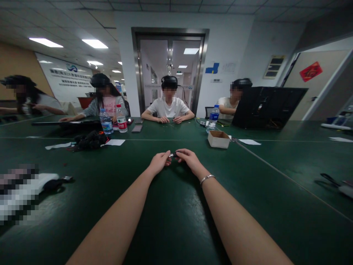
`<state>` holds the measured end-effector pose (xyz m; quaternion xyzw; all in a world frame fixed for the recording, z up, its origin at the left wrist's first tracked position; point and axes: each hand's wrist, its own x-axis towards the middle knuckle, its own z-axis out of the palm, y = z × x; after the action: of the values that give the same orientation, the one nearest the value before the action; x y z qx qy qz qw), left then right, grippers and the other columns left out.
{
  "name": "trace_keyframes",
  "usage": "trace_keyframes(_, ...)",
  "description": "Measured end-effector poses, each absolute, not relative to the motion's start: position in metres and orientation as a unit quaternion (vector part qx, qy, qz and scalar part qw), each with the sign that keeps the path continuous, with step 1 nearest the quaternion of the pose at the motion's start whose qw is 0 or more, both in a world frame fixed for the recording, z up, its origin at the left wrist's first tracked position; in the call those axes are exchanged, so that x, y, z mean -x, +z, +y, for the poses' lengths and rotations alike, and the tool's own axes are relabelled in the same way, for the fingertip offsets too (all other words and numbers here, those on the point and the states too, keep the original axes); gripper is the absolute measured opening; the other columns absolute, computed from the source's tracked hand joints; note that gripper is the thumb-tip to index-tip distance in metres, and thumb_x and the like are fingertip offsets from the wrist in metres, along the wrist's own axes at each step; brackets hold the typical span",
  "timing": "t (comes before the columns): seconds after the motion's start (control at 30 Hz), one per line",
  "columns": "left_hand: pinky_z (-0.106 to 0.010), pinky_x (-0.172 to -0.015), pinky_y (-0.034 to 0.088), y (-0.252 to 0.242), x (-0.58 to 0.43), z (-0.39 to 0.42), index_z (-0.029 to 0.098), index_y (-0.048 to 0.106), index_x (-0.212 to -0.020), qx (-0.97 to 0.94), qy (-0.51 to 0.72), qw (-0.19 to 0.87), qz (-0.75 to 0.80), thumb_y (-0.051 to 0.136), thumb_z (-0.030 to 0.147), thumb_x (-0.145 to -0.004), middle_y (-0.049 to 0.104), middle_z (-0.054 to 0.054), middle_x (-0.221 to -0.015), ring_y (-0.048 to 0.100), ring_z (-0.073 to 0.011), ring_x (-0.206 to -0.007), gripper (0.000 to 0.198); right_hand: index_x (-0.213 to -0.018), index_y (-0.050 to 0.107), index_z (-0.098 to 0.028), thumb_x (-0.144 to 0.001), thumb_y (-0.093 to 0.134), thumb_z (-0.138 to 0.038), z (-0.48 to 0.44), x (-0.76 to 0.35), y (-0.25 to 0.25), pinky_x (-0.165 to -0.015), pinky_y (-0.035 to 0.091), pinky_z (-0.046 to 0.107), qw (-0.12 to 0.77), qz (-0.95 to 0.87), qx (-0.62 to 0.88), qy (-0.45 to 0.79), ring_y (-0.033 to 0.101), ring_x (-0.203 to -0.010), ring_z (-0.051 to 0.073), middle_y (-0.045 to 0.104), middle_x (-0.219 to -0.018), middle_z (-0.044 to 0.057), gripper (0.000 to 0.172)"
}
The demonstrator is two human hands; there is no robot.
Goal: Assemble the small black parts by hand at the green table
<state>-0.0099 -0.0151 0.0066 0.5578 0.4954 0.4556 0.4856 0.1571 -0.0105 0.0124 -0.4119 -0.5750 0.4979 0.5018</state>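
Note:
Above the green table top, my two hands meet at a small dark, slender object with a shiny silver end; its exact kind is too small to make out. My left hand pinches the silver end between thumb and fingers. At the black end, my right hand has thumb and fingertips closed on it, with a silver bracelet round the wrist. The fingertips partly hide the object. Both forearms reach forward from the near table edge.
An open cardboard box stands ahead to the right, near a water bottle. Two bottles and a black tangled bundle are ahead left. A black monitor stands far right. Several people with headsets sit opposite.

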Motion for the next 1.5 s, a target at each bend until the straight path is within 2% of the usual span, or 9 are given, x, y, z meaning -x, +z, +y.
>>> trace_keyframes(0.13, -0.022, -0.057, 0.046, 0.007, 0.010, -0.016, 0.015, 0.057, -0.088, -0.539, 0.467, 0.504, 0.487, 0.064, 0.042, -0.075, 0.063, -0.004, -0.084, 0.061, -0.0105, -0.062, 0.030, -0.086, 0.065, -0.015, -0.063, 0.072, -0.034, -0.010, -0.158, 0.013, -0.063, 0.045, 0.025, 0.506, -0.571, 0.409, 0.501, 0.058, -0.060, 0.011, 0.067, -0.071, 0.002, 0.030)
trace_keyframes(0.27, -0.022, -0.059, 0.045, 0.010, 0.010, -0.019, 0.015, 0.056, -0.086, -0.551, 0.463, 0.504, 0.477, 0.067, 0.031, -0.073, 0.062, -0.003, -0.080, 0.060, -0.0095, -0.063, 0.023, -0.086, 0.065, -0.015, -0.063, 0.072, -0.034, -0.011, -0.158, 0.013, -0.062, 0.045, 0.025, 0.506, -0.569, 0.414, 0.499, 0.058, -0.059, 0.011, 0.066, -0.069, 0.002, 0.030)
trace_keyframes(0.47, -0.024, -0.061, 0.046, 0.015, 0.010, -0.024, 0.014, 0.060, -0.078, -0.549, 0.461, 0.500, 0.486, 0.065, 0.043, -0.073, 0.063, -0.005, -0.083, 0.059, -0.0100, -0.064, 0.031, -0.088, 0.063, -0.017, -0.063, 0.072, -0.037, -0.011, -0.158, 0.013, -0.064, 0.045, 0.026, 0.491, -0.589, 0.415, 0.489, 0.058, -0.061, 0.012, 0.066, -0.073, 0.002, 0.033)
trace_keyframes(0.7, -0.023, -0.058, 0.047, 0.009, 0.010, -0.020, 0.013, 0.057, -0.070, -0.567, 0.462, 0.457, 0.506, 0.056, 0.049, -0.078, 0.060, -0.003, -0.068, 0.058, -0.0109, -0.059, 0.037, -0.088, 0.059, -0.018, -0.065, 0.070, -0.034, -0.012, -0.155, 0.006, -0.058, 0.040, 0.025, 0.422, -0.689, 0.421, 0.413, 0.051, -0.057, 0.011, 0.057, -0.063, -0.004, 0.030)
trace_keyframes(0.9, -0.026, -0.059, 0.044, 0.008, 0.009, -0.022, 0.015, 0.062, -0.065, -0.633, 0.411, 0.361, 0.548, 0.046, 0.053, -0.081, 0.060, -0.003, -0.061, 0.058, -0.0140, -0.055, 0.044, -0.090, 0.059, -0.019, -0.077, 0.060, -0.028, -0.030, -0.145, 0.017, -0.066, 0.039, 0.027, 0.314, -0.824, 0.455, 0.123, 0.053, -0.073, 0.014, 0.062, -0.084, 0.002, 0.016)
trace_keyframes(1.03, -0.030, -0.069, 0.044, 0.010, 0.010, -0.028, 0.017, 0.062, -0.059, -0.669, 0.393, 0.265, 0.573, 0.041, 0.057, -0.082, 0.064, -0.008, -0.069, 0.061, -0.0209, -0.071, 0.050, -0.101, 0.058, -0.016, -0.082, 0.052, -0.022, -0.041, -0.138, 0.025, -0.077, 0.040, 0.031, 0.219, -0.869, 0.444, -0.006, 0.053, -0.086, 0.020, 0.063, -0.096, 0.009, 0.021)
trace_keyframes(1.13, -0.034, -0.082, 0.041, 0.010, 0.010, -0.034, 0.018, 0.060, -0.057, -0.681, 0.407, 0.162, 0.586, 0.043, 0.058, -0.080, 0.063, -0.012, -0.079, 0.058, -0.0262, -0.090, 0.049, -0.109, 0.056, -0.013, -0.085, 0.046, -0.019, -0.047, -0.130, 0.026, -0.082, 0.039, 0.033, 0.181, -0.876, 0.444, -0.045, 0.053, -0.091, 0.022, 0.062, -0.103, 0.012, 0.027)
trace_keyframes(1.23, -0.038, -0.087, 0.038, 0.015, 0.015, -0.040, 0.018, 0.062, -0.067, -0.709, 0.377, 0.116, 0.584, 0.042, 0.057, -0.082, 0.061, -0.013, -0.087, 0.055, -0.0285, -0.094, 0.047, -0.109, 0.056, -0.011, -0.086, 0.040, -0.015, -0.053, -0.128, 0.027, -0.084, 0.039, 0.033, 0.157, -0.883, 0.434, -0.081, 0.052, -0.093, 0.023, 0.062, -0.102, 0.014, 0.028)
trace_keyframes(1.5, -0.052, -0.096, 0.030, 0.035, 0.169, -0.085, 0.019, 0.060, -0.110, -0.748, 0.122, -0.105, 0.644, 0.040, 0.048, -0.082, 0.056, -0.015, -0.121, 0.045, -0.0347, -0.116, 0.045, -0.090, 0.056, -0.018, -0.086, 0.040, -0.023, -0.076, -0.248, 0.038, -0.075, 0.040, 0.032, 0.085, -0.840, 0.534, -0.048, 0.054, -0.082, 0.021, 0.062, -0.090, 0.011, 0.018)
